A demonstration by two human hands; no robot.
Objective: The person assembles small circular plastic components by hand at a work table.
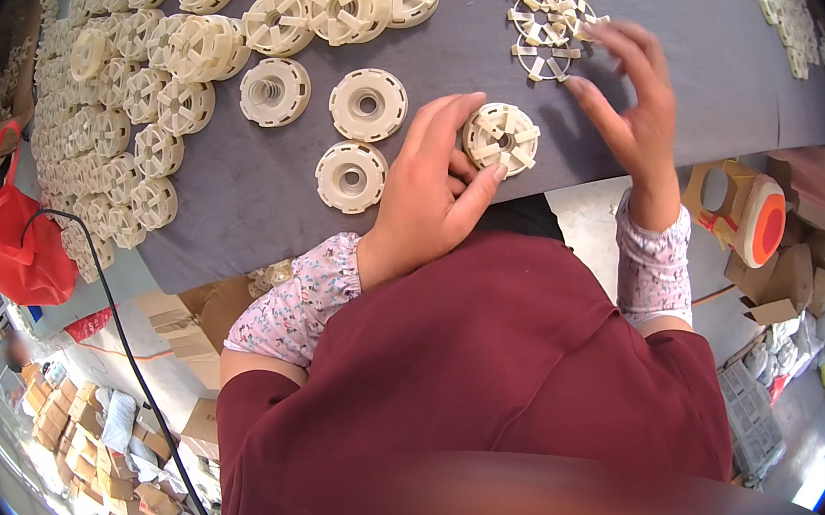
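My left hand [430, 184] is closed around the rim of a round cream plastic part [501, 140] near the table's front edge. White tabs radiate over that part's top around a central hole. My right hand [640, 105] reaches over the table with fingers and thumb apart. Its fingertips are beside a cluster of thin rings with white tabs [542, 62]; whether they touch one cannot be made out. Left of my left hand lie two cream round housings [368, 105] with slotted rims, one nearer me than the other. Farther left, another housing [275, 92] shows a coil spring inside.
Many tabbed round parts [187, 108] cover the left of the grey table [237, 204], some stacked. A red bag [26, 252] hangs at the left edge beside a black cable [123, 333]. An orange and tan stool [734, 211] and cardboard boxes [781, 286] stand right.
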